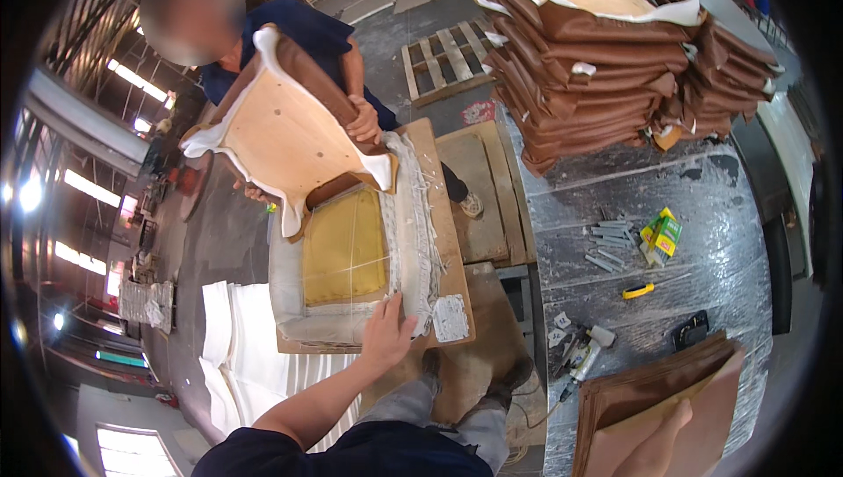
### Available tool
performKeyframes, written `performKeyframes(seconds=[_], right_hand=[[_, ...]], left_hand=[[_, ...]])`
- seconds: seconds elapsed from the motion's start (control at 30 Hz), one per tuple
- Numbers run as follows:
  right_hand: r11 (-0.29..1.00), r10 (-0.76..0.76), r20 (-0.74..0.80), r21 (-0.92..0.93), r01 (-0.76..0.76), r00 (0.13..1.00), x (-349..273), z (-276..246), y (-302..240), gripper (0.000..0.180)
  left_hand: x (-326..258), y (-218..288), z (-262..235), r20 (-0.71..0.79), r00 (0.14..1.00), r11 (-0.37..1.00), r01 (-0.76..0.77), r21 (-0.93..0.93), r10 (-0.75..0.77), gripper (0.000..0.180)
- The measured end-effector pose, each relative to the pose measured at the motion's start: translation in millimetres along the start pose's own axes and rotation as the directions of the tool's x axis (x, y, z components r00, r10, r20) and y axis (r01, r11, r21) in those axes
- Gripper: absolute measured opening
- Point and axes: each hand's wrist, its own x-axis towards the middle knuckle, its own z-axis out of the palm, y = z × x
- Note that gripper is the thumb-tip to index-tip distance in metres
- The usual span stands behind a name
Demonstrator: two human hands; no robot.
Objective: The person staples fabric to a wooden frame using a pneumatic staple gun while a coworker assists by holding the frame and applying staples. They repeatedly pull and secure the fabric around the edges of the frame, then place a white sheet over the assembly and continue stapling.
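Note:
My left hand [389, 332] rests with fingers stretched out on the near edge of a padded, plastic-wrapped frame [285, 301] with a yellow panel [347, 244] inside. At the lower right, my right hand [674, 420] is over the top of a stack of brown leather-like sheets [615, 389]; its fingers are not clear. Across from me, a person grips a seat panel [285, 139] with both hands. Its pale wooden underside faces me, with brown covering and white padding at the corners. The panel is tilted above the far end of the frame.
Brown covered panels [588, 64] are piled at the far right of the plastic-covered table [632, 301]. On it lie staple strips [608, 240], a green-yellow box [660, 237], a yellow cutter [638, 291] and a nail gun [587, 352]. White foam sheets [237, 345] stand left; a wooden pallet [446, 62] lies behind.

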Motion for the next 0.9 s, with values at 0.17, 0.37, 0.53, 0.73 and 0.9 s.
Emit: performKeyframes(seconds=[0.17, 0.37, 0.53, 0.73, 0.9], right_hand=[[0.967, -0.138, -0.077, -0.224, 0.118, 0.987, -43, -64, -27, 0.029], [0.749, -0.474, -0.181, -0.596, 0.287, 0.862, -113, -150, -58, 0.036], [0.531, -0.725, -0.206, -0.774, 0.343, 0.657, -187, -246, -81, 0.041], [0.230, -0.970, -0.239, -0.814, 0.533, 0.054, -317, -295, -102, 0.034], [0.393, -0.919, -0.313, -0.733, 0.555, 0.238, -421, -344, -113, 0.028]], left_hand=[[6, 10, 9, -0.042, 0.999, 0.997, -0.002, 0.077, 0.005, 0.079], [6, 5, 2, -0.006, 1.000, 0.998, 0.026, 0.066, -0.025, 0.080], [21, -15, -6, 0.053, 0.998, 0.999, -0.040, -0.016, 0.040, 0.088], [26, -30, -19, 0.138, 0.983, 0.991, -0.112, -0.077, 0.121, 0.093], [20, -41, -20, 0.082, 0.956, 0.947, -0.265, -0.180, 0.282, 0.087]])
